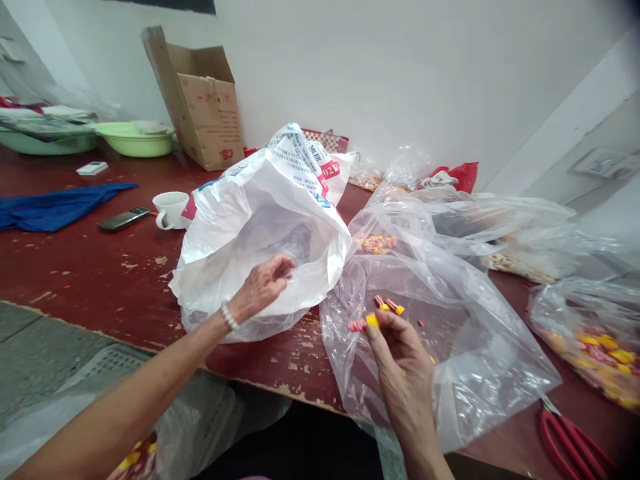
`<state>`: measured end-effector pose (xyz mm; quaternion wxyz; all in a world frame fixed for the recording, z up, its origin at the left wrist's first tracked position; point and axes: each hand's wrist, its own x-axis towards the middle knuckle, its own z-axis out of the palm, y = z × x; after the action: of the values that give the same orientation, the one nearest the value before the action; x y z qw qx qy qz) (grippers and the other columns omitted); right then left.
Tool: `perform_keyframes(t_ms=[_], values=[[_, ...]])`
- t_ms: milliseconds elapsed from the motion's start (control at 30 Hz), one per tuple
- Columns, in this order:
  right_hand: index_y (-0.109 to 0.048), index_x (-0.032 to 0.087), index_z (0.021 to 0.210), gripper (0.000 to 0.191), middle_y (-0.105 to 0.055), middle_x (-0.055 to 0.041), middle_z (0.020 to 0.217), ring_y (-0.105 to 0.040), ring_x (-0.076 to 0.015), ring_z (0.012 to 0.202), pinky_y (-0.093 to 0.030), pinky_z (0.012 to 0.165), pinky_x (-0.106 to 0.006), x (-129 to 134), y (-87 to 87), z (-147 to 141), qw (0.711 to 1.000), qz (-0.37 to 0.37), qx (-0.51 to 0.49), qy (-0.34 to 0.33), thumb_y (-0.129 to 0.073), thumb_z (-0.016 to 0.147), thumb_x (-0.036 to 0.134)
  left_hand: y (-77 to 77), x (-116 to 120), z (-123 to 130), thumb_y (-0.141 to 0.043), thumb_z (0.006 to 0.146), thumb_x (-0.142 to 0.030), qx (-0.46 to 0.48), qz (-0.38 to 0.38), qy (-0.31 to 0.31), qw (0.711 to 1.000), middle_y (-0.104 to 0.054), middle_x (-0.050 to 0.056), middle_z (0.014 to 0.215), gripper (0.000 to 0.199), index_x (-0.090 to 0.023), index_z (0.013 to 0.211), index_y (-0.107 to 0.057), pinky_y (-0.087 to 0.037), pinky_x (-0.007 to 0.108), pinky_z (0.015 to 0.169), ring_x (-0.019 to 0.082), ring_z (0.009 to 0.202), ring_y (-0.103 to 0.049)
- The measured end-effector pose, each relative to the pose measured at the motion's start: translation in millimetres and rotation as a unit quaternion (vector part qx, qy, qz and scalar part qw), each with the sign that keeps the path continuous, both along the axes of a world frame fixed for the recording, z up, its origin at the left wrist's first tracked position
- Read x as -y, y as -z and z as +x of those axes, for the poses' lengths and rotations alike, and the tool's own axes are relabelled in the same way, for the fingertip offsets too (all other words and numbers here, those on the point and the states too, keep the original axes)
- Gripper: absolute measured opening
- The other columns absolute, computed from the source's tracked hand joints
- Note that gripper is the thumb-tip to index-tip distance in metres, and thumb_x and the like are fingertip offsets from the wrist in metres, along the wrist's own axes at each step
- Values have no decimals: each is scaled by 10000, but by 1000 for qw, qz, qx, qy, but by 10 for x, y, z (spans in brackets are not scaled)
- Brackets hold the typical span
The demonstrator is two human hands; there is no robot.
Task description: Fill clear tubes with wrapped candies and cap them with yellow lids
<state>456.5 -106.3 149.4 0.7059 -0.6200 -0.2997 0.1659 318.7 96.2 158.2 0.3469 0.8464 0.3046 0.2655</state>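
The counter (pixel 115 267) runs beneath both hands. A white plastic bag (pixel 280 213) lies around the loosely open left hand (pixel 260 287). Under the right hand (pixel 403 373) lies a clear plastic bag (pixel 480 373), and that hand pinches a yellow-and-red wrapped candy (pixel 365 323).

Soft, even indoor light fills the view, bright but with no clear source, and shadows stay faint. Small white glare glints off the clear plastic bags (pixel 440 360). The wall (pixel 380 73) bows toward the frame edges, a dark blur clouds the top right corner, and the table (pixel 100 267) looks fairly sharp.
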Motion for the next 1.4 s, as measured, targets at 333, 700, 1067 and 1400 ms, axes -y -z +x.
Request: perform_keyframes(t_ms=[333,700,1067,1400], values=[[-593,222,946,97,-634,-43,950,-587,-163,917,-473,828,-328,-127,-5,-510,943,-42,303,-134,-521,881,223,75,916,-343,-486,696,-150,106,-301,123,940,-496,-13,729,135,-175,810,-553,-368,222,610,121,671,-439],[-590,246,1110,287,-473,-75,1313,-539,-217,1130,-486,923,-363,-23,91,-598,949,-74,85,-293,-572,828,299,225,1132,-269,-532,830,-493,218,-514,83,826,-346,-57,509,331,-166,798,-570,-157,198,399,56,422,-239],[-615,135,1076,433,-559,-180,1205,-497,-307,1145,-395,953,-517,117,583,1390,880,-311,354,61,-523,744,397,77,-170,-39,-418,813,-470,128,-171,-115,970,-392,-55,503,333,-169,845,-557,-250,206,412,86,417,-322],[-671,221,985,343,-682,-69,987,-604,-216,947,-439,872,-397,-141,664,1398,870,-333,362,-34,-396,840,365,336,-1126,949,-635,696,-297,-71,-24,-233,970,-645,102,1015,455,-224,1140,-565,-412,375,793,299,975,-574]])
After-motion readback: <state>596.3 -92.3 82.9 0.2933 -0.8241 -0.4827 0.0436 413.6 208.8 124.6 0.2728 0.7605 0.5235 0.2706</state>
